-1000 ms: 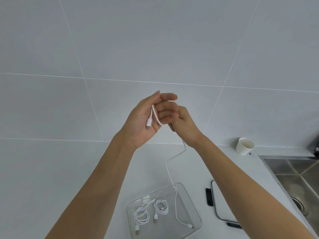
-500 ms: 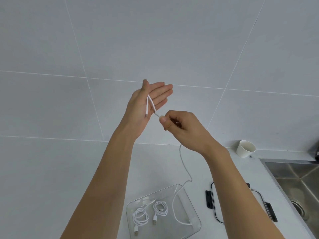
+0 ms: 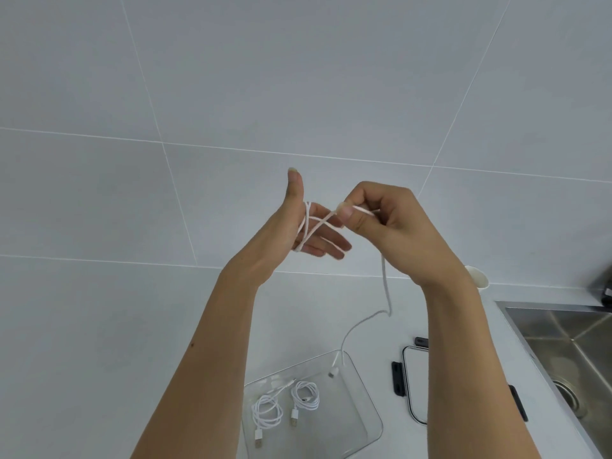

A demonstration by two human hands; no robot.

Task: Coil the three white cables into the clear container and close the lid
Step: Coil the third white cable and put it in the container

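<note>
In the container (image 3: 363,387), coiled cables (image 3: 268,410) fill the left; right lies bare.

White cable (image 3: 386,286) round left hand (image 3: 281,235) and in right hand (image 3: 392,226).

— What sort of place did you see on your feed?
— A kitchen, as far as I could tell. A stainless steel sink (image 3: 543,329) was set into the white desk (image 3: 99,326) on the right, with a round drain (image 3: 568,394) in its floor.
— Anything else?
— The wall (image 3: 298,77) behind was covered in large pale grey tiles with thin white joints, and it ran down to the desk's back edge. A small white cup (image 3: 480,280) stood by that wall, near the sink's corner. I could not tell whether it was a home.
</note>
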